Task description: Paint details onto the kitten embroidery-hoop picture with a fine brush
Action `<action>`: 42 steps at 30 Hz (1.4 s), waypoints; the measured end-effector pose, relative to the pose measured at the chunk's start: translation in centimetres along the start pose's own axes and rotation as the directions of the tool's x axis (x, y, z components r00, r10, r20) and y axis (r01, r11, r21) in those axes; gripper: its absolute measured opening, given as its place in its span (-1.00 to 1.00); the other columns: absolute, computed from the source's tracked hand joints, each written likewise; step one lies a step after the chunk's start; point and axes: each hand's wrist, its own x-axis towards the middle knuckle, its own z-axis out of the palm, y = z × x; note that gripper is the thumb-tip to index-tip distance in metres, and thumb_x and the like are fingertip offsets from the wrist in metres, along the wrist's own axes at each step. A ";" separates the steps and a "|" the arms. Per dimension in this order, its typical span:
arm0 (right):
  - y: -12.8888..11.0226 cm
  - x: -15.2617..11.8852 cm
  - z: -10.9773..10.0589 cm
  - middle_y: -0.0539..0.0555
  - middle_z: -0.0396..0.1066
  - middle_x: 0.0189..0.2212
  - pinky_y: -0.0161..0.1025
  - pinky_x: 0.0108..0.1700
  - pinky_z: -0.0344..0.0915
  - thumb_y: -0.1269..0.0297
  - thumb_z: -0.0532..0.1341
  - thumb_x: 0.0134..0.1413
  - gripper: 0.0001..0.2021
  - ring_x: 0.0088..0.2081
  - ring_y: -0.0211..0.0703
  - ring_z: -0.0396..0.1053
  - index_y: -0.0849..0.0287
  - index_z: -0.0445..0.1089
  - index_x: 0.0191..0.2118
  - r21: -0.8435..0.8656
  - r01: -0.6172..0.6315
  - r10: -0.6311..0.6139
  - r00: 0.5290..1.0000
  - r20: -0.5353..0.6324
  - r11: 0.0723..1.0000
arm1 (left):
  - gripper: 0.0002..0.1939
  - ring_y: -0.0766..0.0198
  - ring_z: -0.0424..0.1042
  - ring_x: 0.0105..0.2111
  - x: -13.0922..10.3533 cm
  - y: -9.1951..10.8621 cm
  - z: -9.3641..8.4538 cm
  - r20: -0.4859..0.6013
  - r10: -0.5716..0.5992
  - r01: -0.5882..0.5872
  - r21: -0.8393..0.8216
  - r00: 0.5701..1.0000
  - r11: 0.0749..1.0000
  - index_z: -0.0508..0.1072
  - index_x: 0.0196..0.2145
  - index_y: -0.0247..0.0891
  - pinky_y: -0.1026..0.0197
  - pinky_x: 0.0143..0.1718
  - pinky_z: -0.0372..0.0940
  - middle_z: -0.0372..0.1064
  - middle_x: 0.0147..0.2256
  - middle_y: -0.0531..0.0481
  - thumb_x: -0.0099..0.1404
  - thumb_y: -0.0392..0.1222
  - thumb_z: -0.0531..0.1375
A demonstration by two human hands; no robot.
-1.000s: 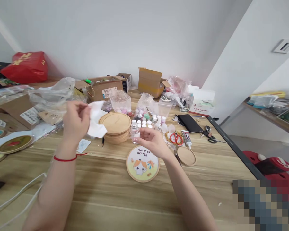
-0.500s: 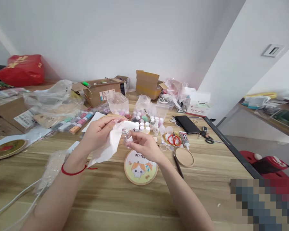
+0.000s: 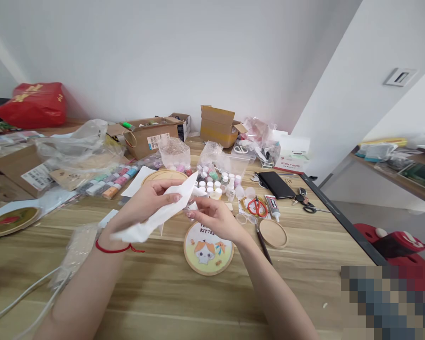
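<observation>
Above desk [image 3: 163, 293], left hand [image 3: 145, 202] pinching tissue [image 3: 172, 207], right hand [image 3: 217, 217] curled around bottle [image 3: 192, 206].

Craft workspace: round-framed kitten picture [image 3: 208, 254], small capped bottles [image 3: 210, 186], red-handled tool [image 3: 257, 206], wooden worktable [image 3: 156, 297].

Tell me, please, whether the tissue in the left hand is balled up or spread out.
Spread out loosely: the tissue extends above and below the left hand, one corner pointing up.

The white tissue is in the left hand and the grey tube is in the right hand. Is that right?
Not quite: in the head view, the right hand holds a small bottle, partly hidden. The grey tube lies on the table. The left hand does hold the white tissue.
</observation>
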 end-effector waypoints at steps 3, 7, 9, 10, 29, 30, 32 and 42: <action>-0.2 -0.1 0.0 0.03 0.46 -0.27 -0.25 -0.17 0.31 0.06 0.27 0.11 -0.71 -0.26 -0.21 0.37 0.16 0.49 -0.17 0.031 0.015 -0.016 0.999 0.037 0.999 | -0.62 0.09 0.47 -0.12 0.1 -0.1 0.3 0.060 -0.007 0.009 -0.029 0.998 1.000 0.53 -0.09 -0.17 0.18 -0.17 0.36 0.52 -0.10 -0.05 0.31 0.10 0.14; -0.2 -0.2 -0.2 0.01 0.45 -0.30 -0.27 -0.16 0.30 0.06 0.28 0.12 -0.73 -0.26 -0.23 0.37 0.15 0.49 -0.19 0.104 0.037 -0.046 0.995 0.084 0.994 | -0.58 0.09 0.41 -0.15 0.4 -0.2 0.6 0.069 0.215 -0.219 0.058 0.974 0.974 0.49 -0.27 -0.22 0.13 -0.11 0.32 0.47 -0.21 -0.10 0.30 0.17 0.06; 0.0 -0.2 -0.3 0.01 0.47 -0.32 -0.27 -0.18 0.32 0.02 0.31 0.07 -0.71 -0.29 -0.23 0.38 0.15 0.51 -0.26 0.153 0.002 -0.019 0.993 0.114 0.988 | -0.60 0.15 0.36 -0.29 0.3 -0.3 0.7 0.061 0.253 -0.260 0.162 0.965 0.952 0.42 -0.38 -0.22 0.14 -0.24 0.30 0.41 -0.34 -0.07 0.31 0.16 0.02; 0.1 -0.2 -0.4 0.01 0.48 -0.34 -0.28 -0.20 0.33 0.02 0.34 0.03 -0.71 -0.31 -0.23 0.38 0.16 0.52 -0.29 0.171 -0.025 0.004 0.992 0.127 0.985 | -0.62 0.20 0.31 -0.37 0.2 -0.2 0.8 0.048 0.245 -0.249 0.225 0.968 0.942 0.37 -0.44 -0.21 0.17 -0.33 0.26 0.35 -0.41 -0.03 0.32 0.13 0.02; 1.6 0.1 0.7 0.03 0.58 -0.39 -0.23 -0.25 0.40 0.19 0.41 -0.16 -0.77 -0.37 -0.19 0.47 0.19 0.58 -0.34 0.176 -0.035 0.032 0.999 0.019 0.984 | -0.59 0.30 0.18 -0.53 -1.0 0.6 1.4 -0.007 0.178 -0.164 0.343 0.984 0.925 0.22 -0.58 -0.23 0.19 -0.48 0.05 0.19 -0.58 0.08 0.38 0.01 -0.02; 1.6 0.1 0.9 0.03 0.58 -0.40 -0.22 -0.26 0.40 0.20 0.40 -0.16 -0.79 -0.36 -0.16 0.47 0.19 0.57 -0.35 0.135 -0.026 0.029 0.999 -0.017 0.991 | -0.58 0.30 0.19 -0.53 -0.9 0.6 1.4 -0.011 0.162 -0.148 0.351 0.987 0.925 0.22 -0.58 -0.22 0.19 -0.48 0.05 0.19 -0.58 0.08 0.38 0.02 -0.02; 1.8 0.2 1.2 0.03 0.57 -0.43 -0.20 -0.29 0.39 0.26 0.36 -0.17 -0.85 -0.38 -0.13 0.46 0.19 0.54 -0.40 0.015 -0.012 0.013 0.992 -0.126 1.000 | -0.56 0.30 0.17 -0.55 -0.9 0.6 1.8 -0.026 0.153 -0.131 0.398 0.988 0.908 0.17 -0.61 -0.22 0.18 -0.49 0.04 0.16 -0.61 0.09 0.37 0.04 0.00; 2.6 0.6 1.9 0.06 0.59 -0.41 -0.18 -0.28 0.41 0.36 0.30 -0.20 -0.86 -0.37 -0.06 0.49 0.18 0.50 -0.39 -0.105 -0.066 0.026 0.940 -0.340 0.992 | -0.57 0.16 0.35 -0.46 -0.9 0.9 2.2 -0.145 0.121 -0.002 0.635 0.982 0.772 0.40 -0.47 -0.19 0.17 -0.45 0.09 0.39 -0.51 -0.01 0.34 0.19 0.07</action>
